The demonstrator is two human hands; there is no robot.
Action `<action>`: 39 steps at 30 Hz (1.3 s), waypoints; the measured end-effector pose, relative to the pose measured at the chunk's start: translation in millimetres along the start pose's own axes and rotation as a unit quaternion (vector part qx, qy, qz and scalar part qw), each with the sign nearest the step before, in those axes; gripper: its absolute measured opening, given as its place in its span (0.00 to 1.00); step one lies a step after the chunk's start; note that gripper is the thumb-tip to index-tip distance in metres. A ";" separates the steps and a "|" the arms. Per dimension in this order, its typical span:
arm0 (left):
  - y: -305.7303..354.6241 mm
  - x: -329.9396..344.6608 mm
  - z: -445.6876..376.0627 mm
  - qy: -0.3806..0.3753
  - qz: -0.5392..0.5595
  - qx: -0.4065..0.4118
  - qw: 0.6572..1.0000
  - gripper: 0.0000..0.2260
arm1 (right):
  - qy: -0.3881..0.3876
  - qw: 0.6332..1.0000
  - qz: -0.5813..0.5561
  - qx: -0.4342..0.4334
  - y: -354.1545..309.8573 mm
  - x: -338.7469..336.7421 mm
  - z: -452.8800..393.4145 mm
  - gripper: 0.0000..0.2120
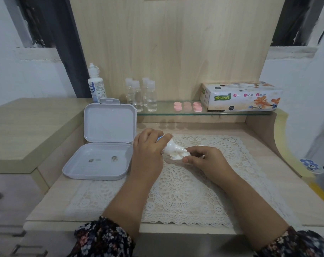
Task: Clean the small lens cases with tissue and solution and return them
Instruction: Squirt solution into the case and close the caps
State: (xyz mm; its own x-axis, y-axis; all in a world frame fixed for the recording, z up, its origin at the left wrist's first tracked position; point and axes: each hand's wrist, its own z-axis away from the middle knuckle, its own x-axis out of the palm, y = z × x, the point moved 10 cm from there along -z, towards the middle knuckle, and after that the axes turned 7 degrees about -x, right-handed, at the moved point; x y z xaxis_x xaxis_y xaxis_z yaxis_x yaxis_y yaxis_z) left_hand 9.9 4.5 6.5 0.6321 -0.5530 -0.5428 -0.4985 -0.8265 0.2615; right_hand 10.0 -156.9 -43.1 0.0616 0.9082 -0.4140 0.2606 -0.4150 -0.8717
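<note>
The left hand (148, 147) grips a small solution bottle (171, 147) over the lace mat (176, 191), right of the open white box (100, 162); its long axis slants down to the right, nozzle at the white lens case (177, 157) pinched in the right hand (203, 160). I judge a gentle squeeze best, holding the nozzle just over the case so drops land inside.
</note>
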 end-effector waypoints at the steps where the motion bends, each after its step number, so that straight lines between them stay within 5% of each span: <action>1: -0.3 -0.1 -0.1 0.001 -0.002 -0.002 1.000 0.24 | 0.000 1.000 0.000 0.000 0.1 0.1 -0.2 0.10; 39: -9.5 2.4 -0.1 -0.001 0.011 -0.033 0.999 0.23 | 0.005 1.000 0.009 0.001 4.9 -1.5 -1.7 0.09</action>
State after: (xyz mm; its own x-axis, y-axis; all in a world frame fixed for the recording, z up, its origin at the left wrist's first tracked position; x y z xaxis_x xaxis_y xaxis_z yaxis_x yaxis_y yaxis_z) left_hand 16.2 11.0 2.8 0.6203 -0.5715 -0.5373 -0.4726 -0.8190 0.3256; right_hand 12.8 -160.3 -46.3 0.0768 0.9007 -0.4275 0.2573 -0.4322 -0.8643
